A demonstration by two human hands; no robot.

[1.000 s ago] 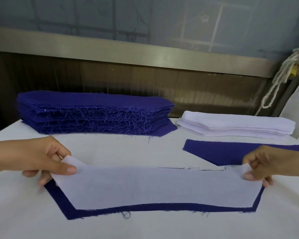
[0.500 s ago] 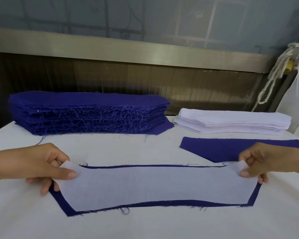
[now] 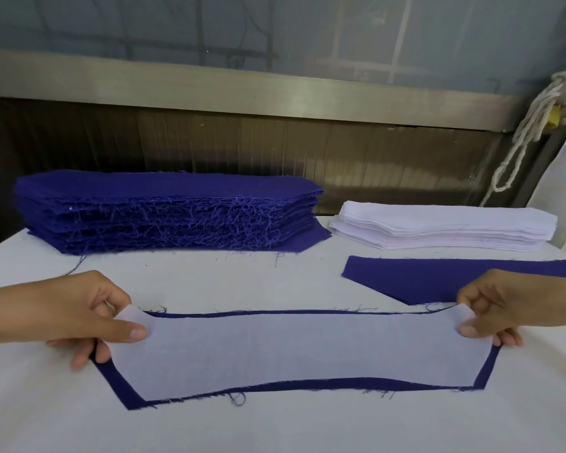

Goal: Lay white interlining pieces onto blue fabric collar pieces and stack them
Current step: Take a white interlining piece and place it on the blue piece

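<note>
Interlining, a thin white fabric piece cut in a long collar shape [image 3: 291,351], is lying spread over a dark blue fabric collar piece [image 3: 118,385] on the white cloth-covered table [image 3: 275,429], towards its near edge, with a narrow blue margin showing along the sides. The left hand [image 3: 69,318] is pinching the interlining's left end between the thumb on top and curled fingers beneath, holding that corner slightly raised; the right hand [image 3: 510,305] is pinching the right end in the same way. At the back of the table, a tall stack of frayed dark blue collar pieces [image 3: 164,210] is sitting on the left, and just beside it, on the right, a lower stack of white interlining pieces [image 3: 445,227]. Between that white stack and the right hand, a single dark blue collar piece [image 3: 438,279] is lying flat, partly hidden by the hand. A white knotted rope [image 3: 517,142] is hanging at the far right
</note>
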